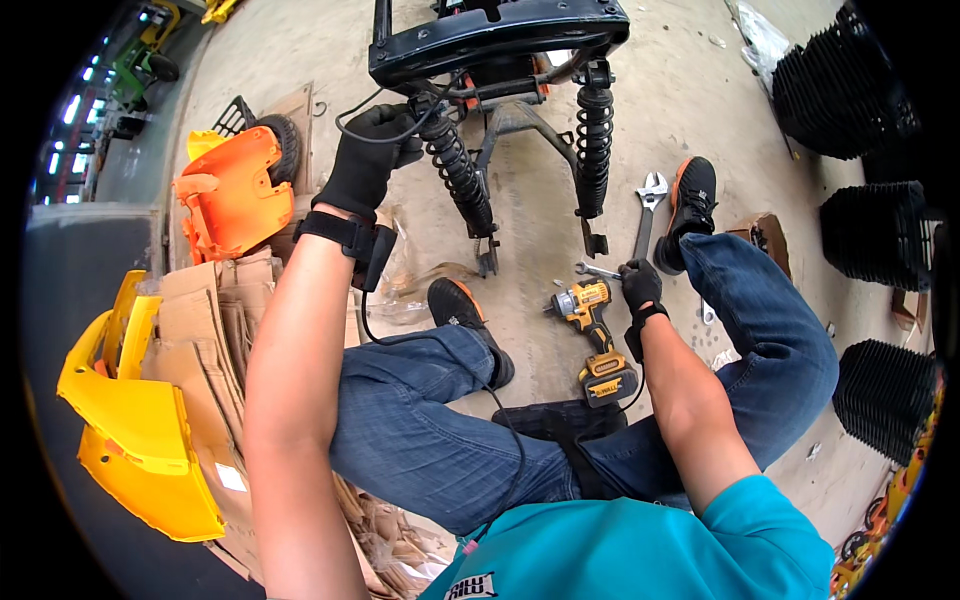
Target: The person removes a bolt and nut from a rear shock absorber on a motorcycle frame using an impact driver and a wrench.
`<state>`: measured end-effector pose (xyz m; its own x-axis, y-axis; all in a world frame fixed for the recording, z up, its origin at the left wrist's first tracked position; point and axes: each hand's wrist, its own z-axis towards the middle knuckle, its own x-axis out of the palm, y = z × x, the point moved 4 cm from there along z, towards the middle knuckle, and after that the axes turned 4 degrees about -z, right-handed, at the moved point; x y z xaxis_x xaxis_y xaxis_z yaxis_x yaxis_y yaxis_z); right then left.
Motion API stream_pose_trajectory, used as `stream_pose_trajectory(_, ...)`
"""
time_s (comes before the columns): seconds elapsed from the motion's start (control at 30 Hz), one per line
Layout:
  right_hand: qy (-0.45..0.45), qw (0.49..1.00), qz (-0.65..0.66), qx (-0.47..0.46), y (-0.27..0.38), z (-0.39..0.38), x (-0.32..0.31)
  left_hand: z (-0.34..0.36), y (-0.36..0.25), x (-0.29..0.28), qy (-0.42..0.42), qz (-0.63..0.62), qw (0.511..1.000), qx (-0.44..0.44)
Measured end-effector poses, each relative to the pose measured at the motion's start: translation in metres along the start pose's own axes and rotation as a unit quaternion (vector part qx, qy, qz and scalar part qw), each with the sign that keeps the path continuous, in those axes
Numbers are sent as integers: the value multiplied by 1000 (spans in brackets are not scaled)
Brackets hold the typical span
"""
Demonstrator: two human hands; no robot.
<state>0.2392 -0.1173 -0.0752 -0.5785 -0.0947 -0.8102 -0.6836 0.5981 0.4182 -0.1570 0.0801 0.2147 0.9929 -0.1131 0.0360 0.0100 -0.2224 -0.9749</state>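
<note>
In a black glove, my left hand (368,152) is up at the top end of the left coil-spring shock absorber (455,165), under the black metal frame (500,40). Its fingers are curled, and what they grip is hidden; a thin black cable loops across them. Low over the floor, my gloved right hand (641,284) is closed around a small open-end wrench (598,271), whose jaw points left. Just below that wrench lies a yellow and black cordless impact wrench (597,340). A large adjustable wrench (648,215) rests beyond my right hand, beside my shoe.
The right shock absorber (594,140) hangs from the frame. Another wrench (708,312) lies by my right leg. Orange (235,190) and yellow plastic body panels (140,420), a tire (280,148) and stacked cardboard (200,330) are at left. Stacks of black baskets (845,90) line the right.
</note>
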Motion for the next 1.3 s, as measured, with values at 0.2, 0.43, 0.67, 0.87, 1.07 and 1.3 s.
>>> stream_pose_trajectory(0.2, -12, 1000, 6, -7, 2, -1, 7, -4, 1, -2, -12, -3, 1000, -6)
stream_pose_trajectory(0.43, -18, 999, 29, -37, -10, 4, 20, -2, 2, -2, -3, -1, 1000, -4)
stream_pose_trajectory(0.67, -47, 998, 41, -18, -31, 11, 37, -2, 3, 0, -19, 8, 1000, -15)
stream_pose_trajectory(0.87, -47, 997, 51, -19, -66, 34, 71, 0, 3, -1, -6, 18, 1000, -9)
stream_pose_trajectory(1.07, -33, 998, 43, -33, -68, 36, 75, -1, 4, -2, -10, 24, 1000, -11)
stream_pose_trajectory(1.3, -25, 998, 48, -10, -62, 30, 68, -2, 3, 0, -10, 20, 1000, -10)
